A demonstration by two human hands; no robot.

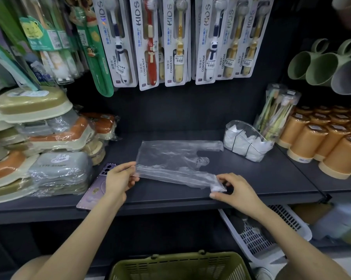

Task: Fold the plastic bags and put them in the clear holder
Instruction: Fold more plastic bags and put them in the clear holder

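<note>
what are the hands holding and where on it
Both hold the clear plastic bag lying on the shelf: the left hand pinches its near left edge, and the right hand pinches its folded near right end.

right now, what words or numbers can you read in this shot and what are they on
"KIDS": along the top of the hanging toothbrush packs
"CONDENSE": down the lower left side of the same packs
"TOOTHBRUSH": small, mid-pack, only just legible
price stickers on the packs: too small to read
label on the grey box: blurred
labels on the orange cups: too small
plastic bag: no print seen
</note>
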